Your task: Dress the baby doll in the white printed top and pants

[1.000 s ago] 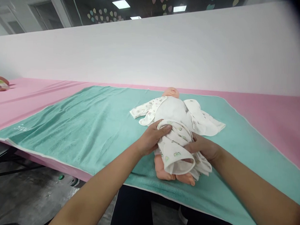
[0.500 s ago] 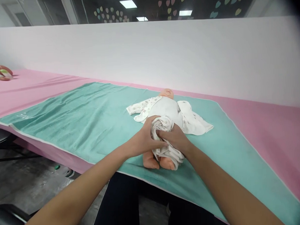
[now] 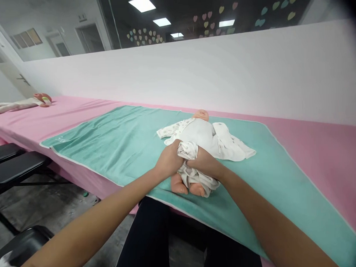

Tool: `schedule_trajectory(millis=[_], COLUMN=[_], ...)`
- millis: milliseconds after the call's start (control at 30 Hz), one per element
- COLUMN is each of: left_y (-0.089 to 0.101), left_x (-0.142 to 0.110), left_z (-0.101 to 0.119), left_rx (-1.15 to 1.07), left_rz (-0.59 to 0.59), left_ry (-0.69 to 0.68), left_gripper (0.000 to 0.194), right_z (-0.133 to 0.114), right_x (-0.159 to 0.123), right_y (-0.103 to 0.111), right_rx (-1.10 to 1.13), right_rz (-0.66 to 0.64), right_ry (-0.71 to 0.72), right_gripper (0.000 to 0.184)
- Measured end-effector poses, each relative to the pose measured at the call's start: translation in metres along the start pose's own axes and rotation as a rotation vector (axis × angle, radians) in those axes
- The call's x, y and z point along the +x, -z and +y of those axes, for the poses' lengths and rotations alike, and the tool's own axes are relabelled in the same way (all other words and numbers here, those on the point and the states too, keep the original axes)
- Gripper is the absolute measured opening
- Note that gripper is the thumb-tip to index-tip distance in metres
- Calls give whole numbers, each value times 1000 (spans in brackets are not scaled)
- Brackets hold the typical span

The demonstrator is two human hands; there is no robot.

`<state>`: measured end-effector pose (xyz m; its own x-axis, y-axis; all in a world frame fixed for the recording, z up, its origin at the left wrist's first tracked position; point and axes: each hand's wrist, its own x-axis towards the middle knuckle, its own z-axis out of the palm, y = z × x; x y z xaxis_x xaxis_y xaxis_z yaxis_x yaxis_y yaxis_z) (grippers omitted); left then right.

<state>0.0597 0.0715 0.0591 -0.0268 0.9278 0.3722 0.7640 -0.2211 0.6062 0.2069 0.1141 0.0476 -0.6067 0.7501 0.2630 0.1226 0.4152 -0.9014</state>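
Observation:
A baby doll (image 3: 201, 114) lies on its back on a green towel (image 3: 122, 139), its feet (image 3: 187, 189) toward me. Bunched white baby clothing (image 3: 188, 150) with a small print is gathered over the doll's legs. My left hand (image 3: 170, 160) is closed on the left side of the bunch, and my right hand (image 3: 205, 162) grips its right side. An open white printed baby top (image 3: 235, 145) spreads out on both sides of the doll's pale torso. The folds and my fingers hide the doll's lower legs in part.
The towel covers part of a pink-covered table (image 3: 318, 140) along a white wall (image 3: 193, 74). A second doll (image 3: 22, 104) lies at the far left. Black chairs (image 3: 24, 166) stand by the table's left front edge.
My fingers have closed in tighter, and the clothing's rounded opening is now squeezed into a smaller bunch. The view has swung left, showing more of the second doll and the chairs.

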Motion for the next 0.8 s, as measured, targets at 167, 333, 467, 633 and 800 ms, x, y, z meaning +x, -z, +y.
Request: schedule_trajectory(millis=[167,333,467,633,800], left_y=[18,15,10,2,-13], left_x=[-56,-95,-94,-90,-93], left_z=[18,26,28,21,9], left_rx=[-73,-206,-124,42,366], left_rz=[-161,-169,-150,-147,-5], left_ry=[262,516,494,270,-9], left_gripper=[23,29,27,25,41], right_z=[-2,-9,-7,-5,-6], right_x=[1,-3,-4,-5,-6], right_y=[-1,-3,-4,-3,2], right_rx=[-246,-454,-520,-501,-417], right_rz=[-210,-358,-358,-399,-444], right_ry=[-27,36,45,44,51], right_gripper=[26,37,28,24,19])
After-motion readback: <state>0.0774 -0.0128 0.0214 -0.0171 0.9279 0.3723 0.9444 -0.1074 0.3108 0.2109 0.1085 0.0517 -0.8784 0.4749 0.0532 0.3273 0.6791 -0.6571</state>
